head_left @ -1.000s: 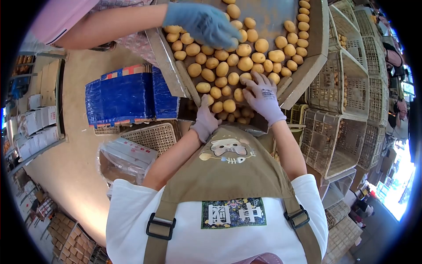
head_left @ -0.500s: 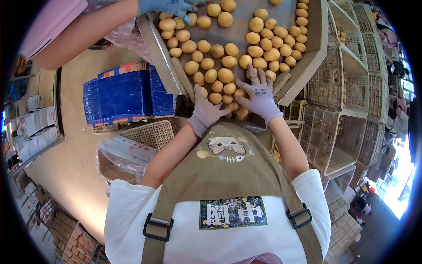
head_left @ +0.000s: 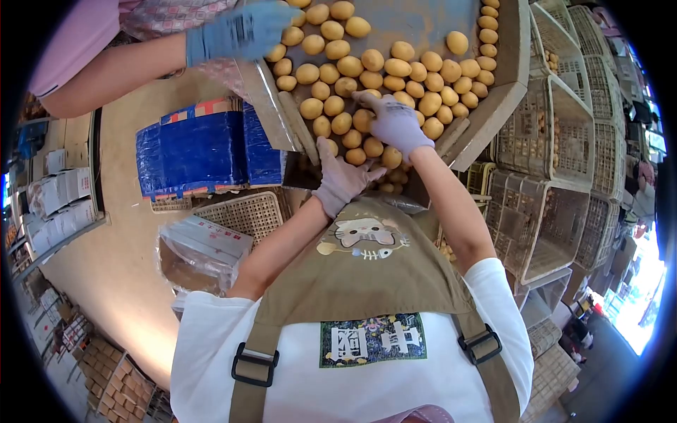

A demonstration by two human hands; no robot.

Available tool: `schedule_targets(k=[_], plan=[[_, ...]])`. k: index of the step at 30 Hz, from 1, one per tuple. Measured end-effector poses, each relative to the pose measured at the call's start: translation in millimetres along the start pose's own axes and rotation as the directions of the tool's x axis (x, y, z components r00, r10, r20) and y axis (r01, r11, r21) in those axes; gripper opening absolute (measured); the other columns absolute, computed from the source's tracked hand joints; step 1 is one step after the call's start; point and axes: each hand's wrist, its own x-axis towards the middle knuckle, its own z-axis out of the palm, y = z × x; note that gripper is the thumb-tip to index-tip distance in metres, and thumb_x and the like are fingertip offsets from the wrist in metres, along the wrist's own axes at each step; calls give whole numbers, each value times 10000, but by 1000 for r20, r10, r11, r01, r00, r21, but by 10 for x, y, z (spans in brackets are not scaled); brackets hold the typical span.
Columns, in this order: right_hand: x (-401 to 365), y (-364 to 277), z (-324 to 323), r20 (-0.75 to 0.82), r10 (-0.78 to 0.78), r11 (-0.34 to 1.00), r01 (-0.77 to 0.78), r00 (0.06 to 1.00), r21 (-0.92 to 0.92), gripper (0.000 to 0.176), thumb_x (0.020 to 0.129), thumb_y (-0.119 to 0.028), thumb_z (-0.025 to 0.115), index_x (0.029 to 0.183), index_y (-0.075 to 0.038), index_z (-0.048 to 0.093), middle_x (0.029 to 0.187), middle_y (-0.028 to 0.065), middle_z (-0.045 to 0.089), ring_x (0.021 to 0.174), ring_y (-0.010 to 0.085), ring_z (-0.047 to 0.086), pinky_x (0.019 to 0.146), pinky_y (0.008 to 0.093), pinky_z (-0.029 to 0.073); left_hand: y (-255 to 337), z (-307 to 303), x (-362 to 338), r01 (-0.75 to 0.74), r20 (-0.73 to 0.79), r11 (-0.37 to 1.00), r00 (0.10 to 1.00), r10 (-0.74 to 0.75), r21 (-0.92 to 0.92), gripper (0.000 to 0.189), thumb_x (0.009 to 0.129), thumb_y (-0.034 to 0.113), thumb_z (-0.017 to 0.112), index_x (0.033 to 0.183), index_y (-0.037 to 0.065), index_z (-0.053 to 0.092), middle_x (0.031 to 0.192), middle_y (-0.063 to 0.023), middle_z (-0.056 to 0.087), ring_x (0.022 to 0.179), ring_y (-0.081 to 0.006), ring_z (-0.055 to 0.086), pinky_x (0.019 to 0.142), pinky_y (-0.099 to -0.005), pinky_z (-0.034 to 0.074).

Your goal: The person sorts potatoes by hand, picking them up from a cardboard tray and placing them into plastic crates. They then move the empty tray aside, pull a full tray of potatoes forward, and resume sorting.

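Observation:
Many smooth, oval yellow fruits (head_left: 349, 66) lie on a sloping sorting tray (head_left: 416, 22) that narrows towards my body. My left hand (head_left: 341, 182), in a pale glove, rests at the narrow mouth with fingers and thumb spread beside the lowest fruits. No fruit is held in it. Over the middle of the fruits, my gloved right hand (head_left: 395, 125) reaches up and to the left. Its index finger stretches out over the fruits; the other fingers are partly hidden. Below the mouth, more fruits (head_left: 393, 185) show in shadow between my hands and apron.
A co-worker's blue-gloved hand (head_left: 243, 29) is at the tray's upper left. Wooden boards (head_left: 486, 123) edge the tray. Plastic crates (head_left: 539, 225) are stacked on the right. A blue wrapped box (head_left: 190, 151), a crate (head_left: 247, 217) and an opened carton (head_left: 201, 250) stand on the left.
My right hand has moved up and left from the right side of the mouth onto the fruits. Fruits have shifted and bunched in the middle. The co-worker's blue glove has come lower and left.

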Motion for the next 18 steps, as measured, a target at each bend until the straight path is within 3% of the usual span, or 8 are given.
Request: schedule_targets(k=[2,3,6,7,10,11,14,18], plan=[[-167,-69,-179,-38,83,968,-71,996,241,546,870,-94,624,1394,-203,520,1225,120,631,1016,272,652,855,355,525,23,-36,14,1,45,1000,999,-1,3,1112,792,894,440,1595,169,184,1613,-128,247,1474,-381,272,1148,-704,253],[-224,-112,-223,-40,148,809,-98,988,580,532,875,-110,658,1386,-159,517,1232,84,623,995,211,641,903,315,498,25,-43,14,1,64,1000,998,-1,1,1111,791,894,441,1593,166,191,1608,-128,262,1469,-381,284,1148,-704,254],[-320,15,-91,-123,271,713,-113,955,692,597,823,-61,700,1385,-140,514,1251,96,646,942,230,653,904,328,512,24,-56,49,26,45,999,999,-24,-44,1110,788,899,436,1592,169,208,1603,-127,288,1468,-384,297,1145,-701,258],[-315,111,-2,-236,188,801,-10,953,599,590,842,-138,707,1399,-147,513,1261,93,658,971,257,677,899,349,521,23,-52,63,26,45,999,999,-24,-46,1110,788,900,432,1593,169,208,1607,-127,282,1473,-385,289,1145,-701,255],[-310,184,60,-236,201,912,-93,951,399,592,863,-236,709,1415,-158,510,1261,96,670,1033,285,683,896,386,525,14,-60,81,27,57,999,998,-26,-23,1112,790,903,420,1595,167,207,1619,-128,263,1486,-388,269,1147,-699,249],[-323,178,29,-155,248,916,-179,956,360,625,874,-334,710,1433,-152,499,1247,133,675,1073,312,674,902,418,522,16,-68,79,19,72,1000,997,-19,-1,1112,792,903,416,1596,165,205,1622,-129,257,1489,-390,263,1147,-699,246],[-332,133,16,-133,289,909,-228,948,349,614,862,-367,740,1380,-119,524,1176,160,690,1063,330,673,902,420,522,41,-48,67,27,51,1000,998,-26,-15,1108,797,901,406,1597,161,205,1620,-134,254,1486,-394,265,1150,-697,241],[-391,165,82,-334,183,949,-77,925,306,591,803,-353,816,1245,-55,562,1084,173,695,1017,353,672,877,431,526,62,-36,63,42,-1,999,999,-42,-33,1111,799,901,399,1594,148,210,1609,-140,261,1473,-395,282,1156,-685,244]])
